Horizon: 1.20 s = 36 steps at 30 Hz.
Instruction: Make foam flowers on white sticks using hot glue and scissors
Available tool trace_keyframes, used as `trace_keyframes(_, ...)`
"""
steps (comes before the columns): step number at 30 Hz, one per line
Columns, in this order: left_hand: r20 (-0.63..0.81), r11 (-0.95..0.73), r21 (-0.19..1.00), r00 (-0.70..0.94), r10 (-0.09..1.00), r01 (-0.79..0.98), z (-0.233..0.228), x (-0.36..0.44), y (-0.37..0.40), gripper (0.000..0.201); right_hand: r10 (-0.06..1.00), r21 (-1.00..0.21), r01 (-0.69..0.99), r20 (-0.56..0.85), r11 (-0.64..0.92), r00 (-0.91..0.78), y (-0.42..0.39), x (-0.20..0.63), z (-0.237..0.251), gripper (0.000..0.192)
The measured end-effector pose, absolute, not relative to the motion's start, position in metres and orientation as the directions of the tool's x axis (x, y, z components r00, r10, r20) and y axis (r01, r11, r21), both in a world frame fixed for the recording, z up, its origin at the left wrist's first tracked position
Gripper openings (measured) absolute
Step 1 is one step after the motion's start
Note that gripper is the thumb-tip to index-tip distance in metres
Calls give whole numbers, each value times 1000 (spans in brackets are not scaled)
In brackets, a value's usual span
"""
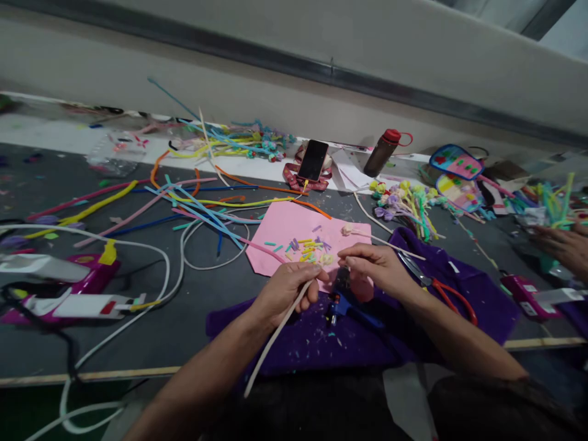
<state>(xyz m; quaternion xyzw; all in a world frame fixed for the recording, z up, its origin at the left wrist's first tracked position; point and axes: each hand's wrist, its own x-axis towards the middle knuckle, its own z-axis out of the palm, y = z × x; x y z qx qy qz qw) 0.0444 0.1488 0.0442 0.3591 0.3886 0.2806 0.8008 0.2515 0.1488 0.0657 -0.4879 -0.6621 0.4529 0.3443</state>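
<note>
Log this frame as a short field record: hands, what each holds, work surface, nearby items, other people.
left hand: closed around a long cream pipe cleaner that runs down toward the body
right hand: fingers pinched at the cleaner's upper end
surface: dark grey table with purple felt cloth
under hands: pink paper sheet with small coloured cut bits
near right forearm: red-handled scissors
back edge: black smartphone, brown bottle with red cap
other people: another person's hand at right edge

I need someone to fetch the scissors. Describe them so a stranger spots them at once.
Start at the purple cloth on the table's near edge. The scissors lie on its right half, just beyond the right hand. Their orange-red handles set them apart from the blue glue gun nearby.
</note>
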Motion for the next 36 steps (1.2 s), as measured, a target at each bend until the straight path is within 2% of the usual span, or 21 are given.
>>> trace_keyframes(6, -418, 575, 799, 524, 742, -176, 45, 45, 149, 26, 937, -954, 290, -37, 70, -348, 149, 234, 68, 26)
trace_keyframes(12, -374, 524, 834, 521, 768, -174, 44, 45, 146, 26, 911, -965, 254, -43, 69, -411, 150, 229, 68, 43)
trace_keyframes(17, -318, 452, 858, 437, 841, -245, 44, 45, 144, 26, 923, -948, 287, 20, 140, -383, 153, 228, 68, 37)
trace_keyframes(21, -311, 438, 862, 417, 854, -255, 45, 44, 144, 27, 932, -937, 288, 90, 199, -351, 155, 227, 70, 30)
trace_keyframes(26, -290, 401, 880, 381, 878, -254, 44, 44, 143, 29, 937, -904, 336, 156, 263, -314, 155, 223, 72, 32)
trace_keyframes(30, -299, 409, 874, 374, 878, -261, 45, 44, 143, 30, 916, -889, 304, 242, 342, -321, 152, 222, 70, 35)
trace_keyframes(36, -303, 420, 861, 375, 876, -287, 46, 45, 143, 29, 883, -879, 266, 286, 396, -371, 151, 221, 64, 38)
